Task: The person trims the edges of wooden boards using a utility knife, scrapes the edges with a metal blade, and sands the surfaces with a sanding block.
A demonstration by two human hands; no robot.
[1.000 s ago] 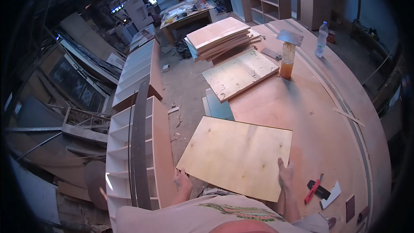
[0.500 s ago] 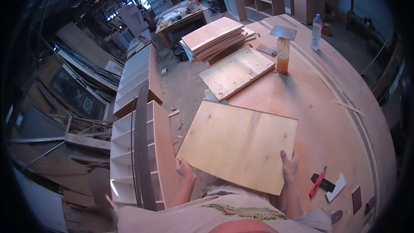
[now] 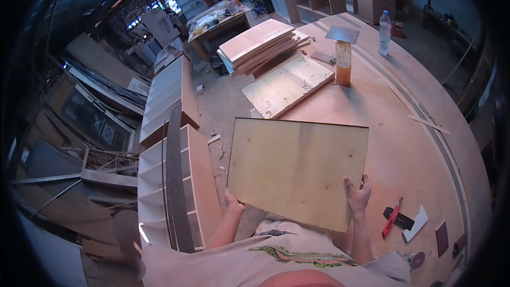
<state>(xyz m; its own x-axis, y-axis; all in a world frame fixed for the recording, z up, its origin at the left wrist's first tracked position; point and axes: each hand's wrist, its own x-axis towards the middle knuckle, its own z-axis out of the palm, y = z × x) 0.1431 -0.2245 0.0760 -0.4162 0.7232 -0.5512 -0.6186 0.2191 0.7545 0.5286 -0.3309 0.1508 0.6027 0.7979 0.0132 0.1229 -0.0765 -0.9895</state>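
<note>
A rectangular plywood panel is held up in front of my body, its pale face with a few small knots toward me. My left hand grips its lower left corner. On the right edge, near the lower corner, my right hand clasps the panel with the thumb on the face; the fingers behind it are partly hidden. Beyond the panel, another board with curled shavings on it lies on the large worktable. To the right of my right hand lies a red utility knife.
Stacked boards sit at the table's far left. A bottle of orange liquid with a flat plate on top and a clear water bottle stand farther back. Shelf units stand at my left. A white scraper-like piece lies beside the knife.
The panel has turned slightly and tipped more upright, its upper left corner moving left and up. Both hands have kept their hold, and the view has shifted a little.
</note>
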